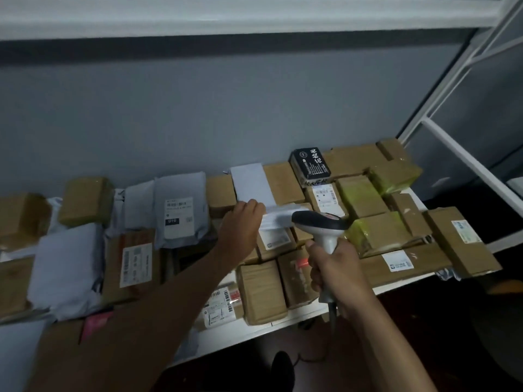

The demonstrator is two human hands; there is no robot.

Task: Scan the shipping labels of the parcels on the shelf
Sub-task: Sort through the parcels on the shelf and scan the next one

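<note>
Scanning a parcel on the packed shelf

The right hand (335,271) wraps around the smooth white handle of the scanner (322,226), its dark head pointing left and far. The left hand (243,224) pinches a soft white parcel (278,219) mid-shelf, lying left to right. Brown cardboard boxes (261,292) and grey bags (181,207) surround it; one label (172,221) reads "010".

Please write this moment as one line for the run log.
left hand: holds white parcel | right hand: grips scanner | scanner over parcel
</note>
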